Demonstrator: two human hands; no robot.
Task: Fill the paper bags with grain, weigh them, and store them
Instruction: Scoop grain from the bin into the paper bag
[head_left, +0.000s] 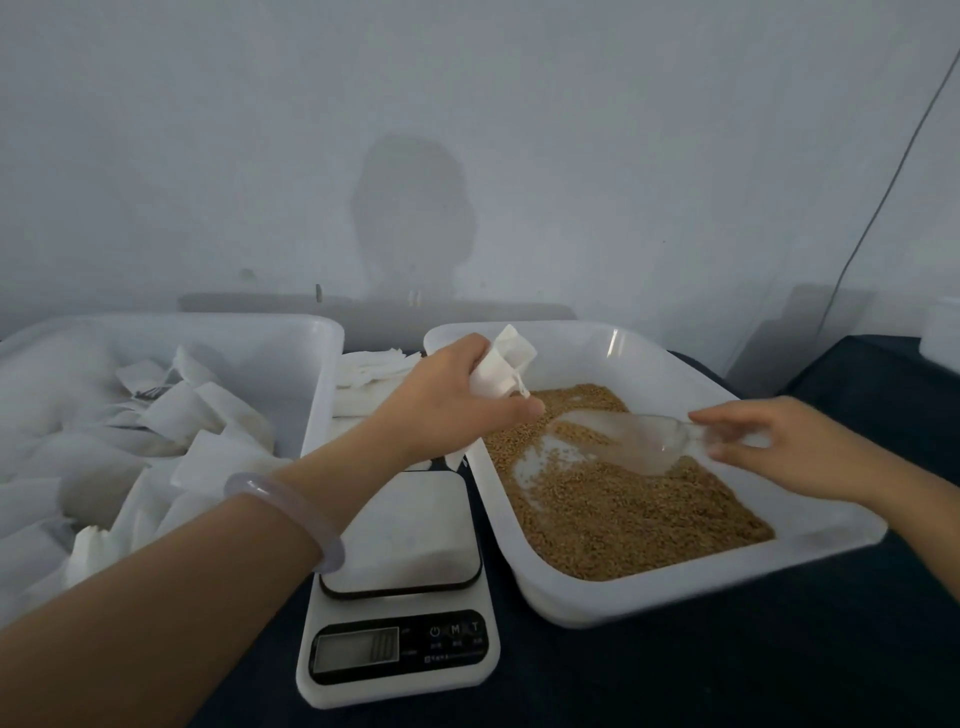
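While above grain (623, 514), bag (501, 366) sits in left grip (457, 395).

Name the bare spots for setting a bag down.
Free: the scale platform; the dark tabletop right of the scale, before the grain tray. Crowded: the left bin, piled with paper bags; stacked bags fill the gap between trays.

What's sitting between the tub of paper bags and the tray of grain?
In the head view, a white digital scale sits between tub and tray, with a stack of flat paper bags behind it.
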